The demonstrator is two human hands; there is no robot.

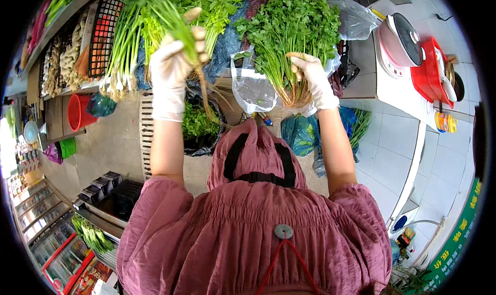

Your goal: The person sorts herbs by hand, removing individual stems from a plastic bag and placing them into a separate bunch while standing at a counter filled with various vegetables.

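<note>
In a pale glove, my left hand (pixel 174 58) holds a few long green stalks with stringy brown roots (pixel 203 87), raised over the front edge of the vegetable stand. My right hand (pixel 312 74), also gloved, rests at the right side of a large bunch of leafy green herbs (pixel 296 35); its fingers are at the lower stems, and whether they grip any is unclear. The herb roots lie toward me by a clear plastic bag (pixel 254 85). Leafy celery-like greens (pixel 217 8) lie behind my left hand, with spring onions (pixel 124 47) left of it.
Below the stand, a black-lined bin (pixel 199 126) holds leafy scraps. A red bucket (pixel 80 113) stands at left, and filled plastic bags (pixel 300 134) lie on the floor at right. A pink electric pot (pixel 403 41) and a red basket (pixel 430 70) occupy the right counter.
</note>
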